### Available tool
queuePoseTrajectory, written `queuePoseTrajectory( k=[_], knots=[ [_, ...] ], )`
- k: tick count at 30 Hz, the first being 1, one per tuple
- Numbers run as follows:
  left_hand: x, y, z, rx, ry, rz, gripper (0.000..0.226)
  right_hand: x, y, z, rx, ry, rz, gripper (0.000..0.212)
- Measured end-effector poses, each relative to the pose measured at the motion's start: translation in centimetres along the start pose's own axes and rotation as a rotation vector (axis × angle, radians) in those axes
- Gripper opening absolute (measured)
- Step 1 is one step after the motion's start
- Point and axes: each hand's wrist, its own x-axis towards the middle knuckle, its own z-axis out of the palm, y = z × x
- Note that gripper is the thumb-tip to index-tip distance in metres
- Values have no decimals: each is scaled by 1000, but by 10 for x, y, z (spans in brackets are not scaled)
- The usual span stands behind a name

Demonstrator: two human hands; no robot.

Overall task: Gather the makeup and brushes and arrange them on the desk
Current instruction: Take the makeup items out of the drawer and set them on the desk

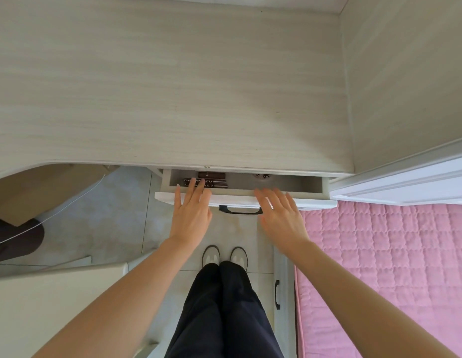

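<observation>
A white drawer (312, 197) under the pale wood desk (173, 86) stands a little way out. Inside at its left lie brown makeup items, a long patterned case (217, 184) and a darker one (212, 174) behind it. A small round sparkly thing (262, 175) sits further right, mostly hidden under the desk edge. My left hand (191, 215) reaches over the drawer front with straight fingers, its tips over the patterned case. My right hand (281, 218) hovers open above the drawer front, right of the black handle (240, 211). Neither hand holds anything.
A pink quilted bed (379, 267) fills the right side. A white panel (405, 182) borders the desk's right. A lower drawer handle (277, 294) shows by my legs. A pale chair or stool (44, 293) and a dark object (15, 239) stand at left on the tiled floor.
</observation>
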Motion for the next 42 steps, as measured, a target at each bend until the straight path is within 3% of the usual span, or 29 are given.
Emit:
queuePoseTrajectory(
  k=[6, 13, 20, 27, 32, 37, 42],
  knots=[
    [-6, -5, 3, 43, 19, 59, 46, 2, 16, 6, -101, -113, 4, 70],
    [-19, -4, 4, 100, -24, 141, 89, -29, 8, 7, -60, -40, 18, 79],
    [-64, 0, 2, 71, -59, 123, 76, -65, -2, 8, 2, -26, -16, 75],
    [-108, 7, 0, 57, -100, 116, 76, -102, -4, 6, 61, -133, -68, 82],
    [-130, 8, -2, 29, -153, 94, 71, -121, -10, 6, 90, -201, -99, 75],
    [-149, 12, -8, -23, -196, 88, 53, -138, -10, 5, 102, -273, -115, 69],
    [-158, 17, -7, -72, -185, 34, 38, -143, -8, 3, 158, -305, -115, 48]
  ],
)
